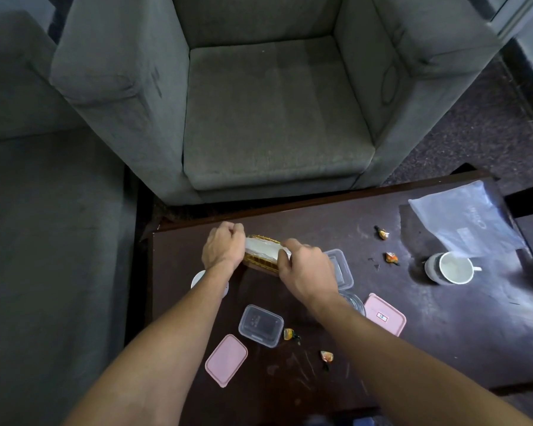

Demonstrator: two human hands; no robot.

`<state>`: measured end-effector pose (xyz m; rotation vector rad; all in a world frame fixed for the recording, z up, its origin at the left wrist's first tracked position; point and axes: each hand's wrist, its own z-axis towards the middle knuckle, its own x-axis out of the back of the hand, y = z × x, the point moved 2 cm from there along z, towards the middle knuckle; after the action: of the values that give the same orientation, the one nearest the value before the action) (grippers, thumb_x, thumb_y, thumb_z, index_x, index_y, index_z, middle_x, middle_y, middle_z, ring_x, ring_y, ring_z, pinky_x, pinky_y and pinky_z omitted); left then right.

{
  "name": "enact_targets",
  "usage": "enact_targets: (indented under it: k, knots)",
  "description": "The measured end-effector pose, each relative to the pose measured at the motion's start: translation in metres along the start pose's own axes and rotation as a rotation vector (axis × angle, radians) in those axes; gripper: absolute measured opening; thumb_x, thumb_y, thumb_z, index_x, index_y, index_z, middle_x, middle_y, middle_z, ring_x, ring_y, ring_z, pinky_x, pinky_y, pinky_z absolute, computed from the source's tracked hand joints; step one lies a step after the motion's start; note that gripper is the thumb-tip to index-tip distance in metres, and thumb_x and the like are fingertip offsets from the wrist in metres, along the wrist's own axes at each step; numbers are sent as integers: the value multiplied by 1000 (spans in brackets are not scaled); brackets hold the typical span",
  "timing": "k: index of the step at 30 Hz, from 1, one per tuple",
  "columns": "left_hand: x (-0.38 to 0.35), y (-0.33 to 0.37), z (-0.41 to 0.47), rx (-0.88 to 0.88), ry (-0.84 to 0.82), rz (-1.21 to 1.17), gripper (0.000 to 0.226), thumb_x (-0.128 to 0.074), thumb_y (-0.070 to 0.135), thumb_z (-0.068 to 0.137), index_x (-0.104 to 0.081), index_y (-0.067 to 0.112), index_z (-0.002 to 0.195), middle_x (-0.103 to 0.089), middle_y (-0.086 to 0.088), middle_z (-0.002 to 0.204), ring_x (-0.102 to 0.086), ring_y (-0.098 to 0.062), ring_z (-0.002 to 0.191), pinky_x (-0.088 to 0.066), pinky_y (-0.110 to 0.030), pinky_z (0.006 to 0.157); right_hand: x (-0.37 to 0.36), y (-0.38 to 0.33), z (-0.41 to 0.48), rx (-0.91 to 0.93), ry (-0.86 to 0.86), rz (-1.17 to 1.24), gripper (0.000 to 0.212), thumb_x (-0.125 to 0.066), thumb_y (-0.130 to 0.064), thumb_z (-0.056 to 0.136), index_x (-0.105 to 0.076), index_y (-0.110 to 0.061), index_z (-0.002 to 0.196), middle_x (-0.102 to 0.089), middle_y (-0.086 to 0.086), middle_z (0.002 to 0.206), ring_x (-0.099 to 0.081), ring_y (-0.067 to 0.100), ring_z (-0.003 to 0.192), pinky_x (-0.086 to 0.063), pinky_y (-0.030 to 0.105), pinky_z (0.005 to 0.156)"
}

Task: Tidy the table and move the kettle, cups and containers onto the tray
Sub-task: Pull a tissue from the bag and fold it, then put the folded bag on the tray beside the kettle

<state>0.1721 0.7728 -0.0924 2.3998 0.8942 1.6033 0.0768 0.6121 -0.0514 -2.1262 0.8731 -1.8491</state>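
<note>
- A gold wire holder (260, 262) sits near the middle of the frame on the dark table (443, 333); it holds a white packet or stack of tissue (263, 248).
- The left hand (222, 247) is curled closed over the holder's left end, fingers tucked under.
- The right hand (305, 270) grips the right end, its fingers (285, 250) pinching the white packet's edge.
- A clear plastic container (260, 325) stands low and centre, lid on; nothing is visible inside.
- A second clear container (340, 267) lies just right of the right hand, partly hidden by it; its contents cannot be told.
- A pink lid or flat box (226, 360) lies at lower centre-left, another pink one (385, 314) right of centre.
- A glass rim (353, 301) shows beneath the right wrist.
- A white cup (456, 267) at the right looks empty and rests against a grey round object (432, 267).
- A round white item (198, 278) peeks out under the left forearm at the table's left edge.
- Four small sweet wrappers are scattered on the table, one (391, 258) close to the cup.
- A clear plastic bag (462, 219) lies at the far right.
- The tabletop is scratched and dusty.
- A grey armchair (274, 118) fills the upper centre; grey upholstery (43, 210) covers the left side.
</note>
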Motion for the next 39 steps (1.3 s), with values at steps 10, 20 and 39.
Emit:
enact_targets:
  k: [10,20,39]
  knots:
    - [2,26,-6,-15,-7,-42,43,-36,37,101,-60,27,134,-57,-9,138,-54,-34,126,-42,-39,98,32,25,-16,-8,41,56,26,-55,-26,96,-70,-24,117,-78,4,106,-70,27,87,-42,28,63]
    - [-4,8,-16,93,-117,-43,63,-39,53,99,-40,22,155,-43,-14,155,-42,-37,141,-36,-47,110,-2,22,-20,-73,-231,-70,48,-66,-37,91,-53,-21,135,-66,6,128,-65,29,111,-57,40,84]
    - [-92,234,-110,-555,-297,-23,25,-53,32,95,-73,24,108,-76,-5,113,-66,-32,112,-53,-35,93,137,152,9,-356,193,49,21,-56,-25,90,-72,-16,100,-70,11,108,-65,38,102,-54,42,78]
